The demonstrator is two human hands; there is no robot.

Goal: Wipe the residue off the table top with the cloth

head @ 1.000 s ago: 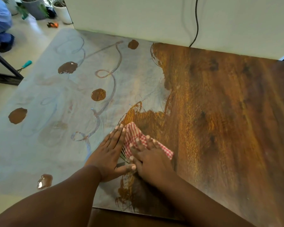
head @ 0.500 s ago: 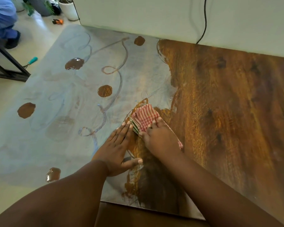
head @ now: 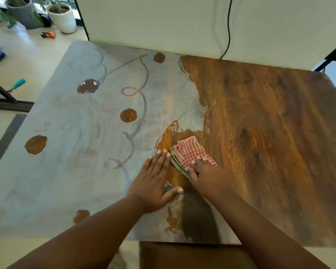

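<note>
Head: right hand [head: 208, 175] pushed cloth [head: 190, 150] farther (left hand [head: 153, 181] flat, unmoved).

An indoor room that looks like an office or studio workspace, though the exact kind cannot be told. A wooden table top [head: 270, 133] stands against a plain white partition panel [head: 163, 20] at 12 o'clock, with a black cable [head: 228, 26] hanging down it. At 10 o'clock, on a pale smooth floor [head: 33, 55], stand potted plants [head: 61, 15] in white and grey pots. A black metal frame [head: 6, 100] sits at 9 o'clock.
</note>
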